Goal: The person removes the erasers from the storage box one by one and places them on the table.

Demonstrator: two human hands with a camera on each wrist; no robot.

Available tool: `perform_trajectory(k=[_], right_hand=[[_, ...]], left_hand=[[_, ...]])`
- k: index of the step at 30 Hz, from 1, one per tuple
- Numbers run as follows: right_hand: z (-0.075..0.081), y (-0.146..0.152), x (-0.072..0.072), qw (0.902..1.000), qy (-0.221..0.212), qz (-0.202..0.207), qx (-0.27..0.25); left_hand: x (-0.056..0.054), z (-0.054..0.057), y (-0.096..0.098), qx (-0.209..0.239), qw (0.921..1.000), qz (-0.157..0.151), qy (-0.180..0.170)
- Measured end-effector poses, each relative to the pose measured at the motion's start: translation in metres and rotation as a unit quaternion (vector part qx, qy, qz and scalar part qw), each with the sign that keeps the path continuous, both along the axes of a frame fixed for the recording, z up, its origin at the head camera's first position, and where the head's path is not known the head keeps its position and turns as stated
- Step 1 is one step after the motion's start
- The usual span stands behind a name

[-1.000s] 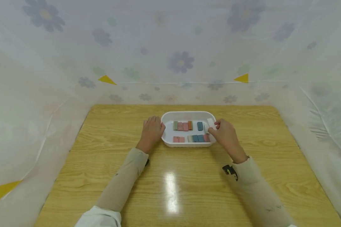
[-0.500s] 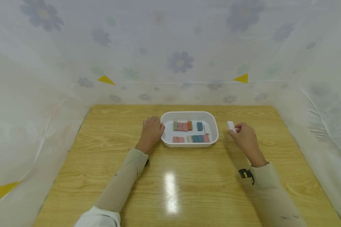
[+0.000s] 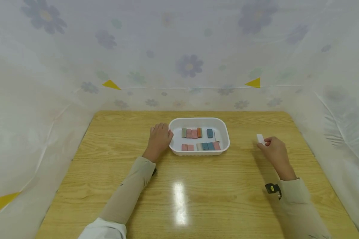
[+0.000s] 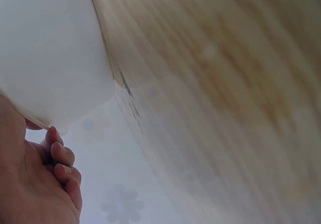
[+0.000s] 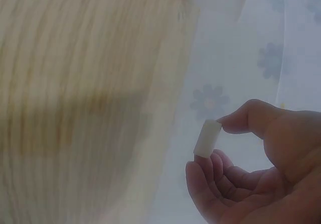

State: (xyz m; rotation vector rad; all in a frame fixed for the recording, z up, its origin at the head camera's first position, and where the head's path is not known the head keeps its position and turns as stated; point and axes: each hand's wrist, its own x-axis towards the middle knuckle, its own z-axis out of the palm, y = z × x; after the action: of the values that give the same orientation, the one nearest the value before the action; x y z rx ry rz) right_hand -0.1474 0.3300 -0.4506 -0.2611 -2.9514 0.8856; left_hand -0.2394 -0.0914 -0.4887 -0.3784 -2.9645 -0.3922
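Note:
A white oval-cornered plastic tray [image 3: 198,153] stands towards the back of the wooden table. My left hand [image 3: 159,142] holds the tray's left rim; in the left wrist view the thumb and curled fingers [image 4: 62,153] pinch its edge. Several small blocks lie in two rows inside: pink blocks [image 3: 192,133], a green one [image 3: 184,133], an orange one [image 3: 199,132], blue ones [image 3: 209,133] and a whitish one [image 3: 217,136]. Right of the tray, my right hand [image 3: 276,152] pinches a small white rectangular block [image 5: 207,138] between thumb and fingertips, above the table.
The wooden table [image 3: 221,192] reaches back to a translucent flowered curtain [image 3: 155,66], which also hangs along both sides. Yellow triangular pieces [image 3: 253,83] are on the curtain.
My right hand has lifted the white block out of the tray's right end and carried it rightward over the table. My left hand stays at the tray's rim.

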Motion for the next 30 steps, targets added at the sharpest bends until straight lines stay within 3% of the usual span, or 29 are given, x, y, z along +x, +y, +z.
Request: perform_trajectory(k=[17, 30], right_hand=[[-0.034, 0.026, 0.001, 0.9995, -0.027, 0.003, 0.014], [-0.039, 0.026, 0.000, 0.9987, -0.048, 0.012, 0.015]], left_hand=[[0.000, -0.001, 0.000, -0.001, 1.0000, 0.003, 0.005], [0.001, 0.000, 0.002, 0.004, 1.0000, 0.004, -0.002]])
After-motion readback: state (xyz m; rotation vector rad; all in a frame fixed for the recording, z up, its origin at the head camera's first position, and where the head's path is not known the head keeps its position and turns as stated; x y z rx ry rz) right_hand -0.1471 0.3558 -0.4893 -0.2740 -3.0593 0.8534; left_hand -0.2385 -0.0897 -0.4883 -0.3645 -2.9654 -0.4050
